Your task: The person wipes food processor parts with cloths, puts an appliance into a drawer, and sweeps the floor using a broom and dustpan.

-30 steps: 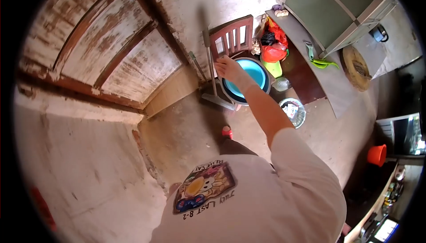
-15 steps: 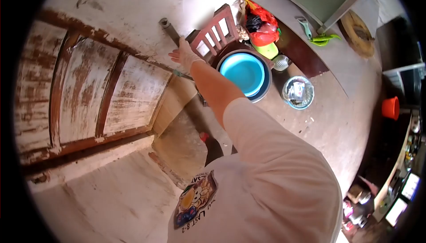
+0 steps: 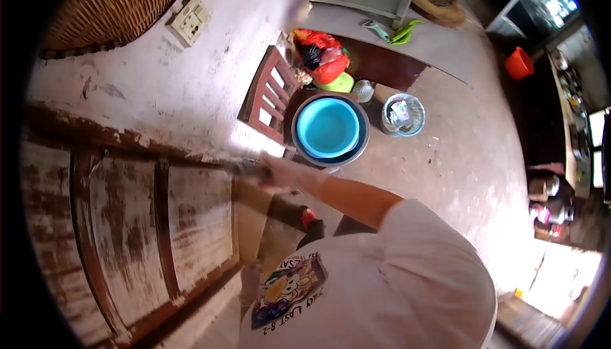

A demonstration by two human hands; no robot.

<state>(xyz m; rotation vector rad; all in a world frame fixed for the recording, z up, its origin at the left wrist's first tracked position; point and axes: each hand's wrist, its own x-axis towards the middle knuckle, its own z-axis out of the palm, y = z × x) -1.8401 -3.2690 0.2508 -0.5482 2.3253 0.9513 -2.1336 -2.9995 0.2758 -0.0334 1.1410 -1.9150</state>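
My right hand (image 3: 283, 174), at the end of the outstretched arm, is closed around a grey-brown tube-shaped handle (image 3: 247, 169), smeared by motion. It is beside the wooden panelled door (image 3: 197, 221) and left of the wooden chair (image 3: 270, 94). What lies beyond the handle cannot be made out. Low by the shirt's left side, my left hand (image 3: 251, 277) shows as a small blurred skin-toned shape, its fingers unclear. Near the right hand, a light-blue basin (image 3: 328, 127) sits inside a larger dark basin (image 3: 363, 135).
Red plastic bags (image 3: 330, 62) lie behind the basins. A lined wastebasket (image 3: 418, 123) stands on the floor to the right. Green chillies (image 3: 405, 32) and a peeler (image 3: 377, 29) lie on the table (image 3: 439, 53). A socket box (image 3: 189, 21) and woven basket (image 3: 121, 5) are on the wall.
My right hand has come down and nearer to my body, with the handle now level with the top of the door. The view has turned, bringing the woven basket and socket into sight.
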